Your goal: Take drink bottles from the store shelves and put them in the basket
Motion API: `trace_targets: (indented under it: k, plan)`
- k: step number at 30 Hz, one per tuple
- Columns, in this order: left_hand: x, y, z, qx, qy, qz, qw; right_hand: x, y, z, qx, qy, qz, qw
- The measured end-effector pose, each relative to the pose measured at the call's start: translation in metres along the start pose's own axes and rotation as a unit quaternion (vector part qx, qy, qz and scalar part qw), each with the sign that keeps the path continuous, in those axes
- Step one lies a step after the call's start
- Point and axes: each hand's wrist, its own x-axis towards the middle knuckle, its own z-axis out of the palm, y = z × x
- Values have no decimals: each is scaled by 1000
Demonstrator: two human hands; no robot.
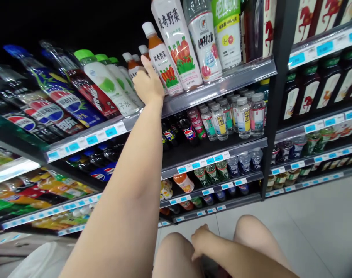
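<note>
My left hand (149,85) reaches up to the top visible shelf, among the bottles. Its thumb points up and stands apart from the bent fingers, beside a white-capped carrot juice bottle (162,63). The far fingertips are partly hidden, and no bottle shows in its grasp. More small juice bottles (132,68) stand behind the fingers. Left of the hand are coconut water bottles (105,83) with green caps. A large carrot juice bottle (180,50) stands to the right. Low down, my right hand (202,240) rests by my knee (176,253), fingers loosely bent, thumb apart, holding nothing.
Cola bottles (60,96) fill the shelf's left part. A large sports water bottle (205,42) stands further right. The shelf edge (222,83) juts out under my wrist. Small soda bottles (244,117) stand one level lower. Tiled floor (317,216) lies below right.
</note>
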Motion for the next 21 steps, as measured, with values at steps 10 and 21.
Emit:
trace_targets:
  k: [10, 21]
  plan:
    - [-169, 0, -144, 96, -137, 292, 942, 2, -19, 4, -5, -22, -1, 1000]
    - [-551, -246, -446, 406, -454, -210, 765, 16, -32, -7, -24, -97, -64, 993]
